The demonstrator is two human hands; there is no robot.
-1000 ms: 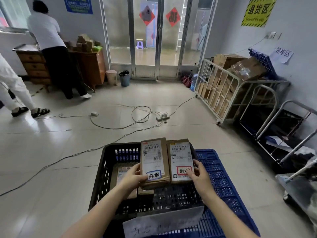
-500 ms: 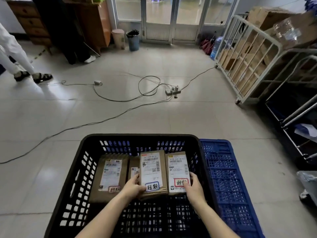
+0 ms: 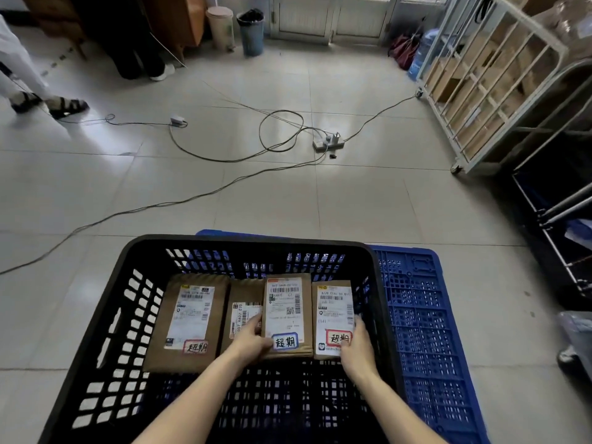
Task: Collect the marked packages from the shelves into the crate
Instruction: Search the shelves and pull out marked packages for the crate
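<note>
Both held packages lowered from above the rim into the black crate [image 3: 96, 315], left hand [image 3: 253, 342] on the blue-marked package [image 3: 287, 315], right hand [image 3: 357, 347] on the red-marked package [image 3: 333, 318].

Fig. 1, my remote view | left hand [image 3: 253, 339]: bare, with bare forearm entering from 7 o'clock | right hand [image 3: 357, 347]: bare, with bare forearm entering from 5 o'clock

Crate [image 3: 256, 241] open above, packages [image 3: 189, 318] line far floor, near floor free, walls flanking
</note>
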